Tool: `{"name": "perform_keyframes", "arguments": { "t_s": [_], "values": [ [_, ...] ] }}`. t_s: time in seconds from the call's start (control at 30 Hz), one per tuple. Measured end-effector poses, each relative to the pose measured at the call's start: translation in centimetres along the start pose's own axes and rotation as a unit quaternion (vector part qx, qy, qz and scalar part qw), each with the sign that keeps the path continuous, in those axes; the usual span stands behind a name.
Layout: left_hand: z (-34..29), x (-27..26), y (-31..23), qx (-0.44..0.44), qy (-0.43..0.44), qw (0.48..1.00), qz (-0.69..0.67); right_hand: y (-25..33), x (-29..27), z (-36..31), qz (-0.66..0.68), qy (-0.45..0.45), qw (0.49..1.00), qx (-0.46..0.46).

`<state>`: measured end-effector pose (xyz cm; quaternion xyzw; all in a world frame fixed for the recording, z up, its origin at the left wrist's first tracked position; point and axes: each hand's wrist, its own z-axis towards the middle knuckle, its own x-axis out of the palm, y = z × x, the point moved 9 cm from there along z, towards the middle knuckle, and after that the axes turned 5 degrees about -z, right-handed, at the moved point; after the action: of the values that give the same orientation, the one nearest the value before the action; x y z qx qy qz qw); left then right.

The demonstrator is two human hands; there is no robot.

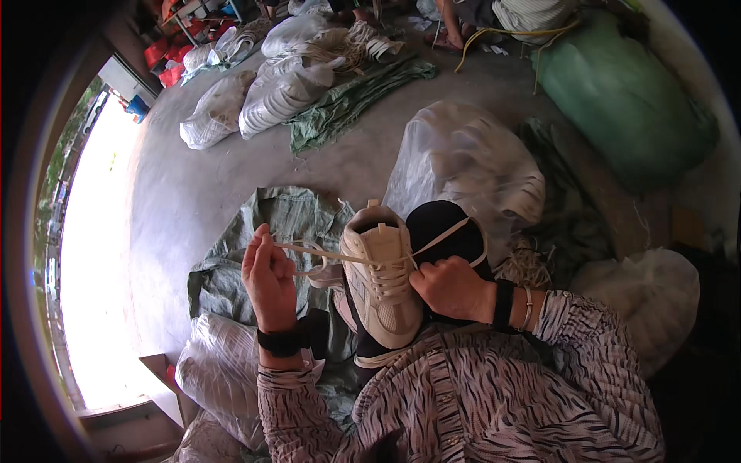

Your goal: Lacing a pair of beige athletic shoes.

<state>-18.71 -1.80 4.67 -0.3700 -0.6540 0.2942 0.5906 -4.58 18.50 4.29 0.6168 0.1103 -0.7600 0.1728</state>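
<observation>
A cream and beige sneaker [395,312] rests on my lap, toe toward me and heel opening away. Its pale shoelace [324,253] is threaded through the upper eyelets. One lace end stretches out to the left, pinched between the fingertips of my left hand [270,278]. My right hand [455,287] is closed at the shoe's right side, by the eyelets. From there the lace's other part loops up over a black rounded thing [434,224]. The fingertips of this hand are partly hidden. Left of the sneaker, another pale shoe [328,275] shows in part.
A clear plastic bag of pale items [467,162] stands just ahead. Green woven sacking [231,262] lies to the left, above a filled plastic bag [220,366]. Farther off are more filled bags [282,96] and a big green sack [625,100]. Another person's leg [450,23] shows at the top.
</observation>
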Motion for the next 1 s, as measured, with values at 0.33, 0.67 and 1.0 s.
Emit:
{"name": "perform_keyframes", "arguments": {
  "t_s": [0.33, 0.67, 1.0],
  "values": [
    [-2.2, 0.1, 0.4, -0.047, 0.041, 0.993, 0.098, -1.6, 0.2, 1.5, 0.231, -0.008, 0.971, 0.058],
    [-1.8, -1.3, 3.3, 0.032, 0.066, 0.923, 0.379, -3.9, -0.5, 1.7, 0.224, -0.006, 0.968, 0.110],
    [-2.7, -3.9, 0.7, -0.048, 0.014, 0.989, 0.136, -11.7, 2.7, -10.9, 0.544, 0.188, 0.728, 0.373]
  ]
}}
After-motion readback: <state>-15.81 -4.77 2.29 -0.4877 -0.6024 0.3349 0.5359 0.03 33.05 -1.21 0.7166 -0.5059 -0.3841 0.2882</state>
